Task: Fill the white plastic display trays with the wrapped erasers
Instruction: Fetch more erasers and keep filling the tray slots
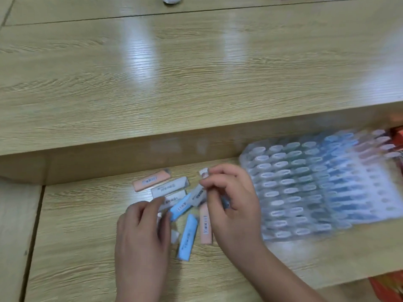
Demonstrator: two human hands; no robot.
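**Inspector:** Room at the near edge?

**Assessor:** Bare lower tabletop point(87, 258) lies around both wrists. The left hand point(141, 223) has its fingers bent over the loose erasers point(168, 188). Blur hides whether it grips one.

**Inspector:** The other?

**Assessor:** The right hand point(231, 199) pinches a tilted white-wrapped eraser point(199, 194) between thumb and forefinger. A blue eraser point(187, 237) and a pink eraser point(206, 225) lie flat just below it, barcodes up.

**Inspector:** Farther?

**Assessor:** The white tray point(316, 188) sits right of that hand, its rows filled but blurred. A raised ledge point(174, 83) bounds the rear.

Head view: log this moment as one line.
stage: gathering erasers | right hand: pinches white eraser | left hand: on loose erasers, grip unclear | tray: right of pile
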